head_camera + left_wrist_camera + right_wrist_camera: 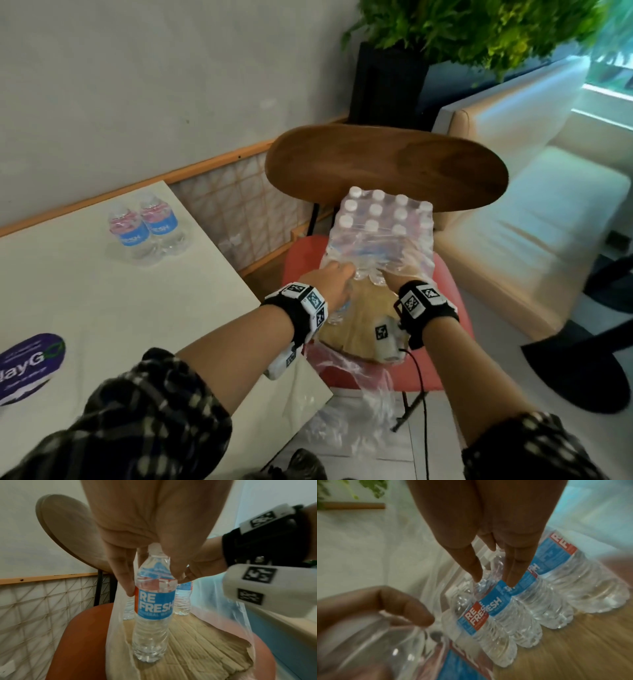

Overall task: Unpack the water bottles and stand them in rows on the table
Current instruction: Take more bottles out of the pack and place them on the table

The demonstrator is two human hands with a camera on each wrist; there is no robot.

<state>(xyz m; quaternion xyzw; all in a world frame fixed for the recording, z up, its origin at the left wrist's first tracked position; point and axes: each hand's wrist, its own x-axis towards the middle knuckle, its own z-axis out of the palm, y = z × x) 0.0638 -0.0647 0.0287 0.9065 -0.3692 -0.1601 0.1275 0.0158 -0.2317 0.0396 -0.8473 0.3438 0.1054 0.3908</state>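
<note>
Head view: soft daylight from the bright window (606,85) at upper right, mildly blown out there. Wide-angle bending at edges, slight softness overall. Both wrist views dimmer, heavy fisheye; right wrist view motion-blurred, near clear plastic bottle (373,646) out of focus.

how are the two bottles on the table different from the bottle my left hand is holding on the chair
The two bottles on the table stand free, untouched, on the white table; the held bottle stands on cardboard on the chair, the left hand gripping it near the neck. The table pair is clear of the packaging; the held one sits within the torn plastic wrap. All share blue Refresh labels and stand upright.
</note>
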